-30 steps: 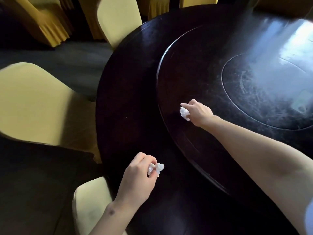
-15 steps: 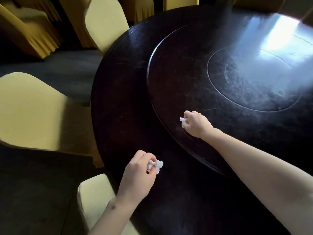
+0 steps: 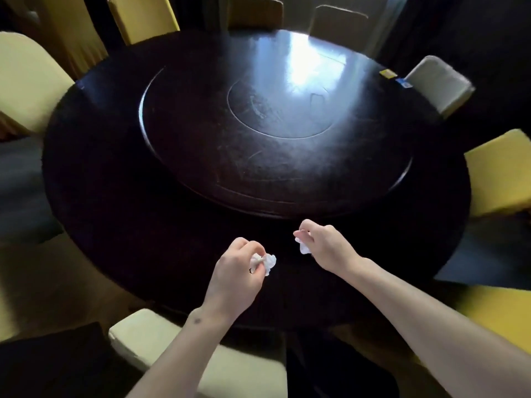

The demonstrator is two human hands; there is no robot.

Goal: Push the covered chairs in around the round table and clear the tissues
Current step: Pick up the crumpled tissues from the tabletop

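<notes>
judging from the frame, tissue pickup looks done, chairs uncertain. round table (image 3: 115, 196) fills the centre; no loose tissue visible on it, only two small cards at upper right (image 3: 388, 73). covered chairs (image 3: 31, 81) ring it, most look close in. left hand (image 3: 235, 277) pinches a crumpled tissue (image 3: 270, 262) at lower centre; right hand (image 3: 324, 248) clenches a second tissue (image 3: 303, 247). versus a second ago, right hand pulled back off the turntable (image 3: 201, 124) toward the near edge.

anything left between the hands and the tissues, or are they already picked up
Nothing stands between them: the left hand already pinches one crumpled tissue and the right hand grips another tissue, both held over the near edge of the round table. Where they go next is not in view.
</notes>
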